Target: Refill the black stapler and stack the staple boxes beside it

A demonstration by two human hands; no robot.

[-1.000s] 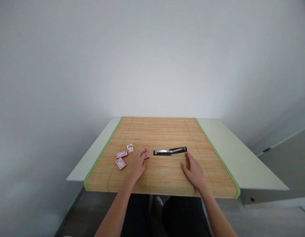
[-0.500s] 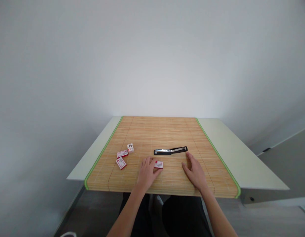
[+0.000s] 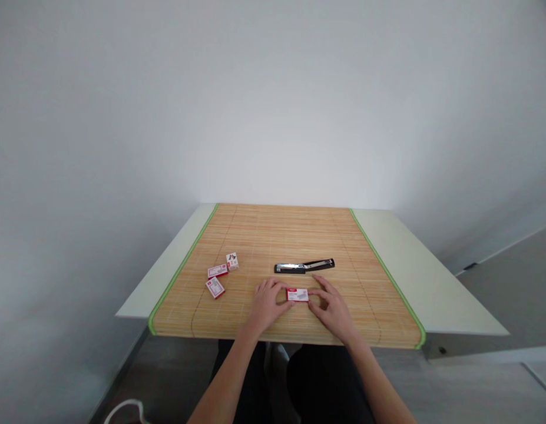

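Observation:
A small red and white staple box [image 3: 297, 295] lies flat on the bamboo mat near its front edge. My left hand [image 3: 266, 303] has its thumb and index finger closed on the box's left end. At the right end, the thumb and index finger of my right hand [image 3: 332, 309] pinch the box. Just beyond both hands rests a black stapler [image 3: 304, 267], opened out nearly flat with its silver metal magazine showing.
Left on the mat are two more red and white boxes [image 3: 217, 271] [image 3: 215, 287] and a white box with a dark picture [image 3: 232, 261]. The green-edged bamboo mat [image 3: 281, 229] covers the middle of a white table [image 3: 414, 271], which stands against a wall.
My right hand has moved left, from beside the stapler's right end to the staple box. The box has shifted slightly right and more of its top shows.

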